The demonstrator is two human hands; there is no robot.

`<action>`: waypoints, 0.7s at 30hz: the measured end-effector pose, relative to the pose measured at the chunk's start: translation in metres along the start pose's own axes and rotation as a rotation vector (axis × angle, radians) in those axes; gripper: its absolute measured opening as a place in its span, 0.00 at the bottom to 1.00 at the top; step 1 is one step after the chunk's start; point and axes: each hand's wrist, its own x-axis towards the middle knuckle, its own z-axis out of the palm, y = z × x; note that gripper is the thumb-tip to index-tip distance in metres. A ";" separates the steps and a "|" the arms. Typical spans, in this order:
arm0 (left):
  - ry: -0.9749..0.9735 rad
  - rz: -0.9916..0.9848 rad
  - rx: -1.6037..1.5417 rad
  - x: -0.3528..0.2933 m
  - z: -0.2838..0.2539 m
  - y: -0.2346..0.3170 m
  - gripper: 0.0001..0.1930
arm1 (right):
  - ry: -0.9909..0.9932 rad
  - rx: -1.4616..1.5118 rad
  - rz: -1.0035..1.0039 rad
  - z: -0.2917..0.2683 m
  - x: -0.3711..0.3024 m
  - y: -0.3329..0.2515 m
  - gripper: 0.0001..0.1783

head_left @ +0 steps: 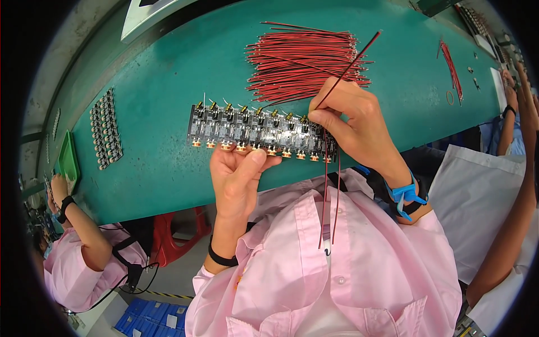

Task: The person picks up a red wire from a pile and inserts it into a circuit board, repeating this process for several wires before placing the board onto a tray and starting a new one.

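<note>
A long panel of dark circuit boards lies near the bench's front edge, copper-coloured coils along its near side and small parts with pale leads along its far side. My left hand grips the panel's near edge from below, thumb on top. My right hand is over the panel's right end, thumb and forefinger pinched on a red-and-black wire that slants up and away. Two more wires hang from the right end toward my shirt. Just beyond the panel lies a heap of red-and-black wires.
The green bench carries another board panel at left and a green tray beside a co-worker's hand. A small wire bundle lies at right, near another person's hand. A red stool stands below.
</note>
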 end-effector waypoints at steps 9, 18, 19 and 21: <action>-0.018 -0.018 0.007 0.000 0.001 0.001 0.11 | 0.028 -0.011 -0.019 0.002 0.000 -0.002 0.04; 0.007 -0.006 -0.009 -0.001 0.000 0.001 0.12 | 0.058 -0.013 -0.073 0.004 0.000 -0.001 0.03; 0.002 -0.009 -0.007 -0.001 -0.001 0.001 0.12 | 0.044 -0.011 -0.077 0.004 0.000 0.000 0.03; -0.005 -0.014 -0.006 -0.001 -0.001 0.001 0.11 | 0.031 -0.010 -0.079 0.003 0.000 -0.001 0.03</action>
